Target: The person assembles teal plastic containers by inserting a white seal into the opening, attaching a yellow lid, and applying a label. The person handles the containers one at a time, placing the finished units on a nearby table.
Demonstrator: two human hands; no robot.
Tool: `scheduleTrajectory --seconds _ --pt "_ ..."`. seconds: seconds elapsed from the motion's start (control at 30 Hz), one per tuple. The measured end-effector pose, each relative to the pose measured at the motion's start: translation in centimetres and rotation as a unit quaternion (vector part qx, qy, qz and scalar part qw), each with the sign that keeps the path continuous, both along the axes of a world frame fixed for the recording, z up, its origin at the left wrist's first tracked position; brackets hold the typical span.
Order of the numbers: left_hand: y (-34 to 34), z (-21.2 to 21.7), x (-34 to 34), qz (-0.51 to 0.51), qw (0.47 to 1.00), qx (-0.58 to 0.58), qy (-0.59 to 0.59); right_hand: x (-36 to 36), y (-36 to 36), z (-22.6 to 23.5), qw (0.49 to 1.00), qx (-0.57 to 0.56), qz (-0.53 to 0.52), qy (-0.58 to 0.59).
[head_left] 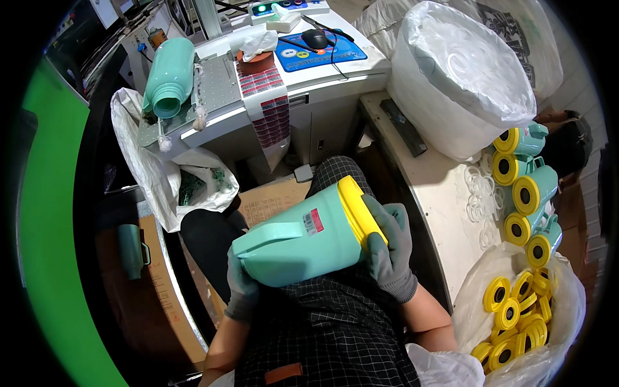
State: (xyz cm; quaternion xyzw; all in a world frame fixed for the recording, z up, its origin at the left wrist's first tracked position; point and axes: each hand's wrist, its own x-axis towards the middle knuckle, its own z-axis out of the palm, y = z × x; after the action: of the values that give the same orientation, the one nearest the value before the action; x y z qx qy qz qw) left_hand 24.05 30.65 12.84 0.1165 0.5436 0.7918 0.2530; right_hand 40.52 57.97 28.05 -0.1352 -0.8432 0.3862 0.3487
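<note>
A mint-green plastic jug (303,242) with a handle lies sideways across my lap. A yellow lid (358,208) sits on its mouth at the right end. My left hand (242,290), in a grey glove, cups the jug's base from below. My right hand (390,248), also gloved in grey, presses against the yellow lid and grips that end of the jug.
Several capped green jugs (532,190) lie on the bench at the right beside clear rings (480,193). A bag of yellow lids (516,316) sits below them. A big white bag of rings (461,77) stands behind. Another uncapped jug (169,77) lies on the machine table (258,109) ahead.
</note>
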Motion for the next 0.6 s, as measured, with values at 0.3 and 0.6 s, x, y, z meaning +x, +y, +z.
scheduleTrajectory --seconds 0.3,0.6 --pt "1.6 6.8 -0.9 0.165 0.984 -0.061 -0.016 0.8 2.9 2.5 0.983 -0.162 0.083 -0.015" --pt "2.5 3.9 -2.0 0.059 0.994 0.082 -0.032 0.7 2.1 2.8 0.966 -0.237 0.104 0.000"
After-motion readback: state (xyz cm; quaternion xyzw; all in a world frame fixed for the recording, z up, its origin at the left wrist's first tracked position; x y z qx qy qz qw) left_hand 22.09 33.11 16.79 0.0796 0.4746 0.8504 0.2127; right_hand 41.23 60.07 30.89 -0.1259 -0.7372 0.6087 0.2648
